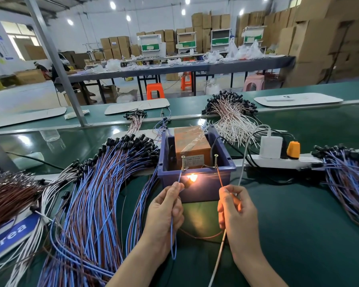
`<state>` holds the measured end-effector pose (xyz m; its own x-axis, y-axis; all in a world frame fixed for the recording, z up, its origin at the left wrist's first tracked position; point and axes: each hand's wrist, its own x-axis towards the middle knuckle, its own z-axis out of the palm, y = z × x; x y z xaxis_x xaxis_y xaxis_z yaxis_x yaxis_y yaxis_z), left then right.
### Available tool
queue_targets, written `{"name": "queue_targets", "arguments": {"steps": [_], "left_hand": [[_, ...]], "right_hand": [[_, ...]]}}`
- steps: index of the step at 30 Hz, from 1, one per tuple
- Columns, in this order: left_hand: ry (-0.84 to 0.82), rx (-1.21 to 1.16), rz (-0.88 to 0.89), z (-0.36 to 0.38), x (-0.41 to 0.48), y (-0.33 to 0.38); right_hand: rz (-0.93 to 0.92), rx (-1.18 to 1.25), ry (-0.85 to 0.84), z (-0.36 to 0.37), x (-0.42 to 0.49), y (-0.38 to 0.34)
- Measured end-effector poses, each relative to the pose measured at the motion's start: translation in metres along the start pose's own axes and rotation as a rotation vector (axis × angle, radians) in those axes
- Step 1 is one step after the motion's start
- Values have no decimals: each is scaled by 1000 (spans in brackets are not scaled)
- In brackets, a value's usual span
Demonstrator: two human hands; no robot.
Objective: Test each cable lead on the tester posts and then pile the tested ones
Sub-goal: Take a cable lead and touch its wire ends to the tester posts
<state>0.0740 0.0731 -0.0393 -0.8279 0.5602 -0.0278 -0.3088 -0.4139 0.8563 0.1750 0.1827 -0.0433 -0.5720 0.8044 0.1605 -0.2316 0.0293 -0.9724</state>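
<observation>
Right, both hands are up at the tester. The left hand [166, 212] has its grip closed tight, thumb and forefinger pinching the blue lead [172, 237] near its bare end. The tip of that lead is touching the left post [183, 162], a brass-coloured screw standing upright on the near rim of the blue bin [203, 191]. The right hand [236, 212] matches it: grip pinched on the brown lead [219, 178], which slants up to the right post [216, 161] on the same rim. From where I stand I cannot tell for sure whether that tip makes contact.

And there is the light: a small lamp [192, 178] glowing orange against the front wall of the bin, between the two hands and just beside the left fingertips. The slack of the blue lead hangs below the left hand, and the brown one loops across the green table [298, 224] between the wrists.

Inside the bin sits a taped brown box [192, 141]. A white cable [218, 259] runs from the white charger [270, 147] on the power strip [278, 161] down past the right hand; whether the fingers hold it too, I cannot say.

To the left, a big spread of blue and brown leads [95, 193] with black ends fans across the table. A smaller heap [348, 183] lies well off to the right, and a bundle of white leads [232, 117] sits behind the bin.
</observation>
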Motion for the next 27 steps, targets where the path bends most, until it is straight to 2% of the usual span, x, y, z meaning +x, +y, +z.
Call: {"name": "queue_targets", "arguments": {"steps": [19,23,27], "left_hand": [[0,18,-14,-2,-2,1],[-50,89,-23,-1,-8,0],[-97,274,75,10,-21,2]], "right_hand": [[-6,2,-19,-2,-2,-1],[5,9,-24,-6,-9,-4],[50,18,-86,-9,-20,-8]]}}
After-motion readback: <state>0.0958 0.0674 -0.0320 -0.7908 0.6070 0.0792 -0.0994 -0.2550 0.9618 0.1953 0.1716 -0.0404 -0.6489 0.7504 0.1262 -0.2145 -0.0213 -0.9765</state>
